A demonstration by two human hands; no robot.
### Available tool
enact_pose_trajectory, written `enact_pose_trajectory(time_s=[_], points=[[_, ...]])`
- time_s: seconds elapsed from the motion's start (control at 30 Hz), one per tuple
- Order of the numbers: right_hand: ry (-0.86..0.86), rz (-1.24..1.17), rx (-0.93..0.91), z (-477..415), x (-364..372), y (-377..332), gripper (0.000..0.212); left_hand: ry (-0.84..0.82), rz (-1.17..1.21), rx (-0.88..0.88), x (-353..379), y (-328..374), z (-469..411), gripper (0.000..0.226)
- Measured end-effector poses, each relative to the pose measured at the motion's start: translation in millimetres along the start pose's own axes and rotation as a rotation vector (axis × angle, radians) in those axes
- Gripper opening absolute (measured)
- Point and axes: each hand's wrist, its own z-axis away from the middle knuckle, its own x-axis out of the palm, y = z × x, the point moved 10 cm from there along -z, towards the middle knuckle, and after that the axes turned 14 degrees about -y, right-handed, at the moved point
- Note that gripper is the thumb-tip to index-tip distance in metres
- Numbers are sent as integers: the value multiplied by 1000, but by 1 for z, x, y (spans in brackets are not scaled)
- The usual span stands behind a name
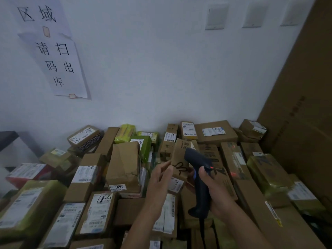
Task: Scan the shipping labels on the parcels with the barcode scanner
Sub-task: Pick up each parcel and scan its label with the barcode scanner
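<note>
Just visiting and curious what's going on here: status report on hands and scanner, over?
Left hand pinches small brown parcel by its edge. Right hand grips barcode scanner, head close to parcel. Scribbled face showing, no label seen there.

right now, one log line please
left hand: holds small carton | right hand: grips barcode scanner | scanner light: red

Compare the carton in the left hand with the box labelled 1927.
The held carton is raised in the left hand; the 1927 box lies in the pile. The held carton bears a black doodle, the 1927 box a white number sticker. The 1927 box is bigger than the held carton. Both are brown cardboard.
</note>
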Motion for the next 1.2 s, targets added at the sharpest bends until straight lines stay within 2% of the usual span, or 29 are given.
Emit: enact_pose_trajectory(time_s=[0.07, 0.2, 0.4, 0.53, 0.63, 0.83, 1.0, 1.13, 1.2], points=[[17, 17, 11, -5, -2, 4, 47, -11, -79, -36, -1, -4, -7, 35], [23, 55, 53, -14, -9, 13, 41, -21, -123, -131, -7, -19, -19, 39], [24, 124, 132, -31, -19, 23, 28, 188, -45, -170, -33, -43, -39, 19], [7, 199, 137, -49, -29, 19, 42, 242, -157, -306, -57, -63, -63, 39], [63, 133, 103, -57, -46, 15, 53, 208, -324, -417, -79, -81, -81, 65], [157, 30, 67, -59, -78, 15, 48, 60, -585, -635, -85, -132, -101, 96], [167, 67, 65, -63, -86, 17, 52, 49, -811, -632, -80, -152, -100, 91], [160, 67, 60, -65, -87, 20, 51, 31, -875, -601, -78, -163, -107, 83], [153, 86, 66, -65, -87, 20, 51, 40, -818, -580, -79, -166, -113, 84]])
